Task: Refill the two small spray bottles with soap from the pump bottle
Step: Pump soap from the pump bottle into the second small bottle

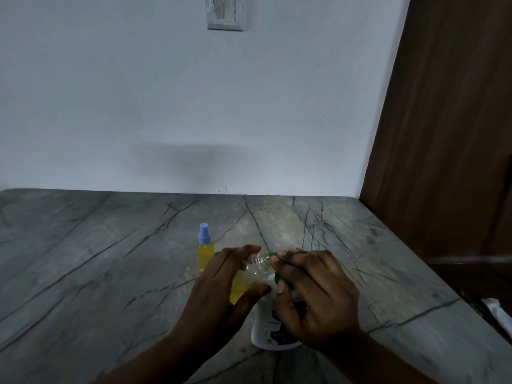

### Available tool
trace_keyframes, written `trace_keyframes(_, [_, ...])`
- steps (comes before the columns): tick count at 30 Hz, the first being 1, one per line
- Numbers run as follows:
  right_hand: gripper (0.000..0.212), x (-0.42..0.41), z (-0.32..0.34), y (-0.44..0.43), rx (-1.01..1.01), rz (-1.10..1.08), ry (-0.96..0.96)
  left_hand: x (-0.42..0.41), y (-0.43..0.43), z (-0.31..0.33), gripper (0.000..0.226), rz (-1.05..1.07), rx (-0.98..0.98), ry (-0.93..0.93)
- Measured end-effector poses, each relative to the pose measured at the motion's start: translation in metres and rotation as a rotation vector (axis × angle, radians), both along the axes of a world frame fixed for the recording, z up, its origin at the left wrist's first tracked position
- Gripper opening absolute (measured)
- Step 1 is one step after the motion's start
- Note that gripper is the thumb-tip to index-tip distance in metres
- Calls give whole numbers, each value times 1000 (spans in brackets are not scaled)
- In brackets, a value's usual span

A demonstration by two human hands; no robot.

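My left hand (221,284) grips a small clear spray bottle (256,268) holding yellow liquid, tilted with its bare threaded neck pointing right. My right hand (313,292) pinches a green spray cap (273,256) right at that neck. Behind them a second small spray bottle (205,252) with a blue cap stands upright, full of yellow liquid. The white pump bottle (270,328) stands under my right hand, and its top is mostly hidden by the hand.
All of this sits on a grey veined stone counter (110,259) against a pale wall with a switch plate (225,12). A brown wooden panel (443,120) bounds the right side. A white object (498,314) lies past the counter's right edge.
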State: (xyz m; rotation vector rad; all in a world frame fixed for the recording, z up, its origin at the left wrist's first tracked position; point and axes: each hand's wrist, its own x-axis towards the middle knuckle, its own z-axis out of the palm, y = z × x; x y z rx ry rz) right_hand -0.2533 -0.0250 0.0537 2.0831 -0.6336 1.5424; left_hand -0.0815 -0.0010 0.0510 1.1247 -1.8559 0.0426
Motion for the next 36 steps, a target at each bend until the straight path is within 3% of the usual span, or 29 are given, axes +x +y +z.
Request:
trace_keyframes(12, [37, -2, 12, 0, 7, 21, 14, -2, 1, 6, 47, -6, -2, 39])
trace_keyframes(36, [32, 1, 5, 1, 30, 11, -7, -1, -2, 0, 49, -36, 2, 47])
